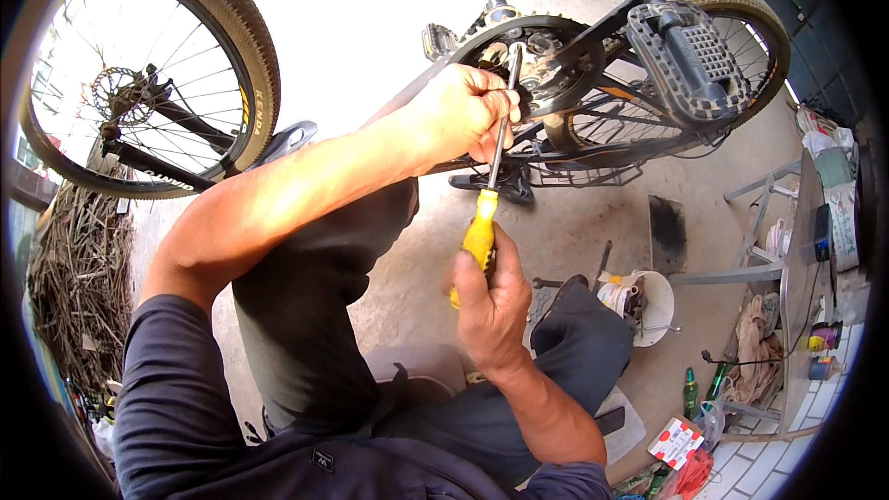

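Observation:
A bicycle lies tilted in front of me, its chainring (579, 65) and crank with a black pedal (690, 65) near the top. My left hand (468, 116) is closed around the metal shaft of a screwdriver (496, 162), right beside the chainring. The upper end of the shaft reaches onto the chainring's middle; exactly what it touches is too small to tell. Lower down, my right hand (491, 301) grips the screwdriver's yellow handle. My dark-clad knees are beneath my arms.
Front wheel (250, 65) at upper left; rear wheel (759, 18) at upper right. Stick pile (69, 278) at left. At right are a metal-legged table (796, 259), a white bucket (657, 306) of tools, green bottles (690, 393) and a dark plate (667, 231) on the floor.

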The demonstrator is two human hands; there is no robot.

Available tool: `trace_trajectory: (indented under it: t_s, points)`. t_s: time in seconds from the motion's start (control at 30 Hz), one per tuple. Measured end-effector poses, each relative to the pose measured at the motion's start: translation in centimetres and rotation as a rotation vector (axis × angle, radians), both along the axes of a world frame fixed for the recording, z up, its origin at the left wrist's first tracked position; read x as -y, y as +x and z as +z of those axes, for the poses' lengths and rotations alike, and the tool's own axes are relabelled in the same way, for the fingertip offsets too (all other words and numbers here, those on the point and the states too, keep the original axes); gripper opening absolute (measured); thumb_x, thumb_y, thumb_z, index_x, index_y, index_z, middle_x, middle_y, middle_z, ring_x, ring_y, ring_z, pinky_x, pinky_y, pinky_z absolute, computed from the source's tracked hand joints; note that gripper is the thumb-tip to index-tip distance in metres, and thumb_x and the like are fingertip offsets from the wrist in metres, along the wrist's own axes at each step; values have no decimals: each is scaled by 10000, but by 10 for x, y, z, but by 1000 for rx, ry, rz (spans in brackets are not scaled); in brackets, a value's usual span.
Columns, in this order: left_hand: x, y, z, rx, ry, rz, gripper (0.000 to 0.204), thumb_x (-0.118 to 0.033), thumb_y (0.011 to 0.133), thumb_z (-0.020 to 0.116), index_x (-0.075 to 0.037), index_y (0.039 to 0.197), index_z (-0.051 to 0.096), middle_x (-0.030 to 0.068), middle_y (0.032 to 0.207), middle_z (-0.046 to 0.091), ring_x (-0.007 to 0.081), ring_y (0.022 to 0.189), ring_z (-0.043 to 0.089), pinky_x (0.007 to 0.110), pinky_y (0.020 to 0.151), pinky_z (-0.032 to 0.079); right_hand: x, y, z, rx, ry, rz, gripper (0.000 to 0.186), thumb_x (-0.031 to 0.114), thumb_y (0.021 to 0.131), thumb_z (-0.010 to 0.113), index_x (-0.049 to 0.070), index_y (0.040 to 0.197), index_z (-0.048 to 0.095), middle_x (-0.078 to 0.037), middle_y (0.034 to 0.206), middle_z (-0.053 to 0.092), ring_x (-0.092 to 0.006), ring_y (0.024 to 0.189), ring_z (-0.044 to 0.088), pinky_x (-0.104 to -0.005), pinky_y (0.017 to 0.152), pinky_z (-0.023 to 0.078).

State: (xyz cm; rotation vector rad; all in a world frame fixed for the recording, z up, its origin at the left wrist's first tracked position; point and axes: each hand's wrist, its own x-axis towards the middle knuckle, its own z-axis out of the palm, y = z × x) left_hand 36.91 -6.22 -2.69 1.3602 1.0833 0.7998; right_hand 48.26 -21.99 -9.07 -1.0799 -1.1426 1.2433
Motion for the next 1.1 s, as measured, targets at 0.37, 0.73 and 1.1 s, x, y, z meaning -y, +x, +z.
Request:
trace_trajectory:
  t_s: [0.37,0.73,1.1]
  points:
    - [1,1,1,-33,7,4,246,-190,999,520,-3,875,624,39,656,616,105,513,553,237,497,458,0,2,-8,40,25,-1,423,182,955,580,-36,1299,467,-8,765,562,-64,631,520,-230,574,448]
    - [6,-1,-2,-70,-38,-31,254,-180,1008,481,7,899,614,76,715,657,124,552,599,247,536,524,-1,8,-10,-43,-103,31,349,179,954,587,-21,1227,498,-41,806,597,-76,631,549,-224,555,455]
    - [3,-7,0,-54,-59,17,265,-172,1014,461,24,915,611,109,766,678,146,599,642,264,582,549,-15,4,-7,-98,-124,-39,375,247,1006,507,26,1309,492,-58,825,610,-74,556,537,-202,442,405]
